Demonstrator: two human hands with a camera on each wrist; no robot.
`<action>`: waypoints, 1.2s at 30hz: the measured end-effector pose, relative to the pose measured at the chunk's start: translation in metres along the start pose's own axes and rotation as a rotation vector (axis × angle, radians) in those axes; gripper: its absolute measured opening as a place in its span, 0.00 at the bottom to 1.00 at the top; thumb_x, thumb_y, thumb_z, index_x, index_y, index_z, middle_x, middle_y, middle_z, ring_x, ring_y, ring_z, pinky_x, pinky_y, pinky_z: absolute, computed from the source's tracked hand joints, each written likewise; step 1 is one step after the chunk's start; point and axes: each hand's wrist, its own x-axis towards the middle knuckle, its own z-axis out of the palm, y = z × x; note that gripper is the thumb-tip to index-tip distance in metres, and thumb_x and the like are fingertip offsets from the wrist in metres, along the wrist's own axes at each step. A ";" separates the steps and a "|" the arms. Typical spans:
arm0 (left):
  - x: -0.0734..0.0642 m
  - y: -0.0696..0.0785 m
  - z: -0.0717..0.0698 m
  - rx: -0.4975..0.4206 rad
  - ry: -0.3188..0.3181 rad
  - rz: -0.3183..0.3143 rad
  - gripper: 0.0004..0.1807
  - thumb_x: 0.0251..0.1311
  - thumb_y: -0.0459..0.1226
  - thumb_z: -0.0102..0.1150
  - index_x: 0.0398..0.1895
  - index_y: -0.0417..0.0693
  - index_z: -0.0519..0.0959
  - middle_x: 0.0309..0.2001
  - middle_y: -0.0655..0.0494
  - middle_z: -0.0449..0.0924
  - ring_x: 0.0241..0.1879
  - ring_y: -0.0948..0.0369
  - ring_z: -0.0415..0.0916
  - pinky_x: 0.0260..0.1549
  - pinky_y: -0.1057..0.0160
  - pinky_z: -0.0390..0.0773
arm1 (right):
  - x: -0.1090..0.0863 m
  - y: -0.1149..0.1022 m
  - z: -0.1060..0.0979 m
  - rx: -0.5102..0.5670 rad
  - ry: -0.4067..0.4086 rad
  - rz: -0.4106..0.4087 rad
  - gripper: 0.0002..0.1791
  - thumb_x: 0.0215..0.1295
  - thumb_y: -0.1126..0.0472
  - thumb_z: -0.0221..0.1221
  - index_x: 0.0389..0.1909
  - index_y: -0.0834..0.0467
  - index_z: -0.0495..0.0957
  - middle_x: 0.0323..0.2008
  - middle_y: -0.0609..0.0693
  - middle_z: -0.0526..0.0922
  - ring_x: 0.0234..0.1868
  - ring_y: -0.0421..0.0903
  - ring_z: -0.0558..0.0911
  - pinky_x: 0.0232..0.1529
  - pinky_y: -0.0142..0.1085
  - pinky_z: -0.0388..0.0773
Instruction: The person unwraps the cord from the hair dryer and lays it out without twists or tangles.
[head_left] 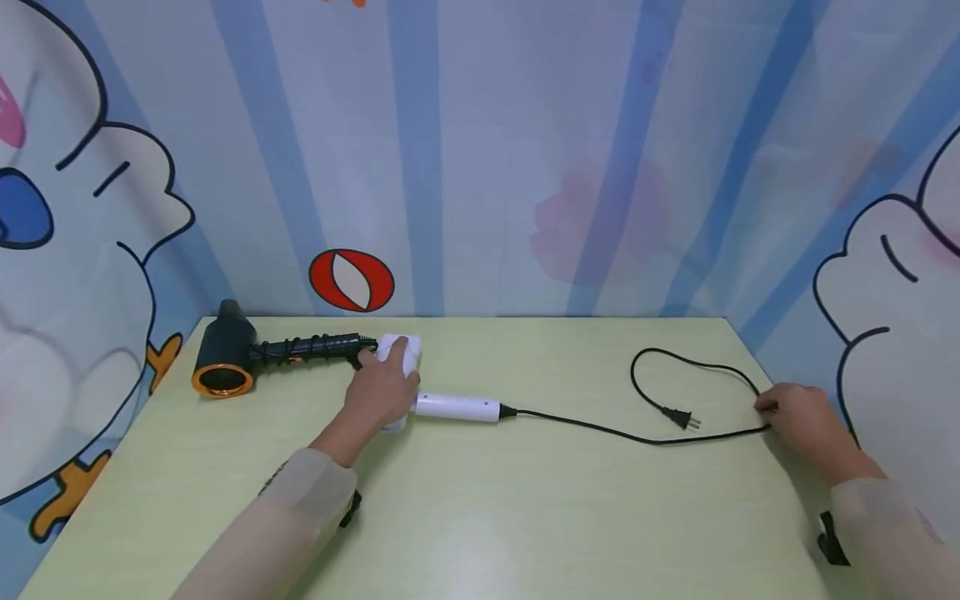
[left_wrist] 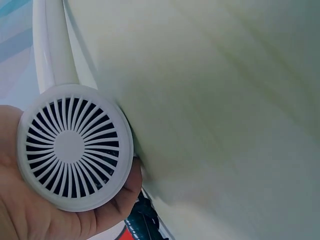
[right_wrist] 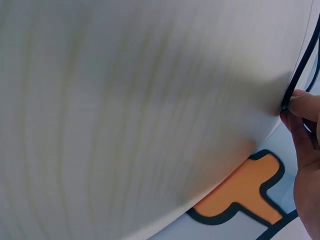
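Note:
A white hair dryer (head_left: 459,407) lies on the table with its handle toward the right. My left hand (head_left: 382,387) grips its barrel from above, and in the left wrist view the fingers curl behind the round slatted intake grille (left_wrist: 69,146). From the handle end a black cord (head_left: 592,427) runs right across the table. Near the right edge, my right hand (head_left: 813,425) pinches that cord between thumb and fingers, and the cord loops back from there. Its two-pin plug (head_left: 681,417) rests on the table, left of the hand.
A black hair dryer (head_left: 228,346) with an orange-rimmed nozzle stands at the back left, its cord wound round the handle. Its handle end reaches close to my left hand. The pale wooden table (head_left: 525,517) is bordered by blue cartoon-print curtains (head_left: 480,167) at the back and sides.

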 end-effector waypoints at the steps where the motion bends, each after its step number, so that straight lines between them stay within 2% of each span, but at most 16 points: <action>1: 0.000 0.002 0.000 0.003 -0.002 -0.003 0.36 0.74 0.50 0.47 0.81 0.56 0.50 0.60 0.28 0.57 0.39 0.45 0.73 0.33 0.49 0.78 | 0.000 0.002 0.000 0.001 0.003 -0.004 0.07 0.62 0.74 0.62 0.39 0.69 0.86 0.41 0.70 0.83 0.45 0.71 0.80 0.39 0.57 0.80; 7: -0.002 0.010 0.001 0.020 -0.008 0.003 0.36 0.74 0.50 0.48 0.81 0.56 0.50 0.60 0.27 0.57 0.38 0.45 0.73 0.32 0.49 0.79 | -0.001 0.013 0.000 -0.016 0.020 -0.026 0.07 0.61 0.75 0.62 0.39 0.70 0.85 0.41 0.71 0.83 0.44 0.72 0.80 0.40 0.59 0.79; 14: -0.002 0.017 0.006 0.023 -0.001 0.000 0.36 0.74 0.51 0.48 0.81 0.58 0.51 0.58 0.30 0.59 0.42 0.45 0.72 0.32 0.50 0.78 | -0.003 0.010 -0.001 -0.021 0.041 -0.032 0.07 0.61 0.74 0.63 0.39 0.71 0.85 0.39 0.70 0.83 0.42 0.71 0.81 0.40 0.58 0.79; 21: 0.001 0.020 0.007 0.006 -0.009 -0.004 0.36 0.74 0.51 0.47 0.81 0.60 0.50 0.54 0.32 0.59 0.36 0.46 0.74 0.27 0.53 0.74 | -0.004 0.007 0.004 -0.002 0.077 -0.028 0.07 0.63 0.70 0.64 0.39 0.70 0.85 0.39 0.70 0.83 0.41 0.70 0.81 0.39 0.59 0.78; 29: 0.008 0.024 0.008 -0.023 -0.033 -0.005 0.37 0.73 0.53 0.47 0.81 0.61 0.48 0.56 0.32 0.60 0.37 0.46 0.73 0.29 0.51 0.74 | -0.004 -0.007 0.003 -0.009 0.106 -0.024 0.07 0.63 0.66 0.66 0.37 0.67 0.86 0.37 0.65 0.85 0.37 0.63 0.83 0.35 0.54 0.78; 36: 0.011 0.029 0.009 -0.038 -0.030 0.014 0.37 0.73 0.53 0.45 0.82 0.61 0.49 0.56 0.32 0.62 0.40 0.45 0.72 0.31 0.50 0.74 | -0.005 -0.022 -0.003 0.017 0.071 0.010 0.10 0.66 0.63 0.64 0.41 0.68 0.85 0.42 0.67 0.84 0.42 0.67 0.81 0.39 0.57 0.76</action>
